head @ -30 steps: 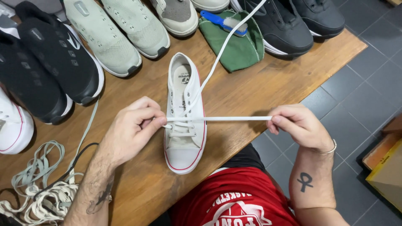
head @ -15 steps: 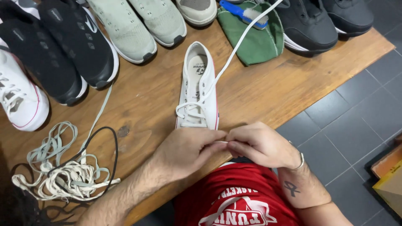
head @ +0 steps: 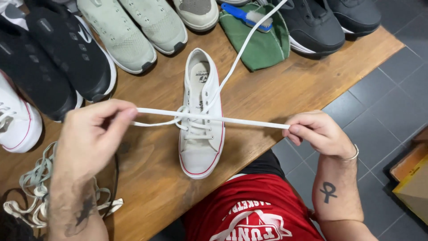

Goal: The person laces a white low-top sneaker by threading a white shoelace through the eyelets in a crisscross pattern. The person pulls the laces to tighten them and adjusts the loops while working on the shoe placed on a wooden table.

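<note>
A white canvas sneaker (head: 200,134) with a red sole line lies on the wooden table (head: 276,89), toe toward me. A white shoelace (head: 214,118) is stretched taut across it. My left hand (head: 91,136) pinches the lace's left end just left of the shoe. My right hand (head: 318,134) pinches the other end past the table's edge. Another stretch of the same lace runs from the eyelets up toward the top of the view.
Black sneakers (head: 53,58), pale green sneakers (head: 133,31) and dark sneakers (head: 321,22) line the table's far side. A green cloth (head: 261,42) carries a blue brush (head: 247,15). Loose laces (head: 31,187) are piled at the left. A cardboard box (head: 412,178) stands on the tiled floor.
Half a second ago both hands were together at the shoe's toe. They have since pulled apart, drawing the lace taut across the shoe.
</note>
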